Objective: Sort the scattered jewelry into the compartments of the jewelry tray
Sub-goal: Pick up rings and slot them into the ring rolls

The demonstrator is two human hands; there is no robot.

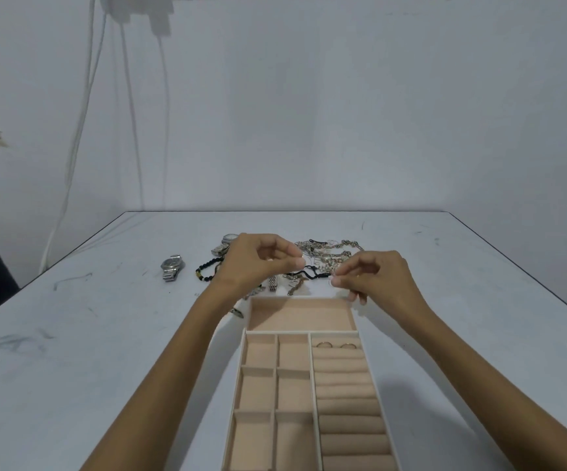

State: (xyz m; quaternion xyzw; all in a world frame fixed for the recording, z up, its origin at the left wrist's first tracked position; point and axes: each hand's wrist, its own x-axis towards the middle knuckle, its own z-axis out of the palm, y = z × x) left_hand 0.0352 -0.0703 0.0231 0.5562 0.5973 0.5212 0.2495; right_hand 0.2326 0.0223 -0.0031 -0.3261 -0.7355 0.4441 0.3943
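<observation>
A beige jewelry tray (pixel 277 333) with a white rim lies in front of me; two rings (pixel 324 345) sit in the top slot of its ring rolls. My left hand (pixel 258 263) hovers beyond the tray's far edge with thumb and forefinger pinched together; what they hold is too small to tell. My right hand (pixel 377 277) pinches a small pale piece (pixel 333 282) at the right end of a black cord (pixel 311 272). Behind the hands lies a pile of silver chains (pixel 329 253).
A steel watch (pixel 172 266) lies at the left and a second watch (pixel 227 242) behind my left hand. A black bead bracelet (pixel 207 270), a metal band piece (pixel 272 283) and small clasps (pixel 295 287) lie nearby. White cables hang on the wall at the left.
</observation>
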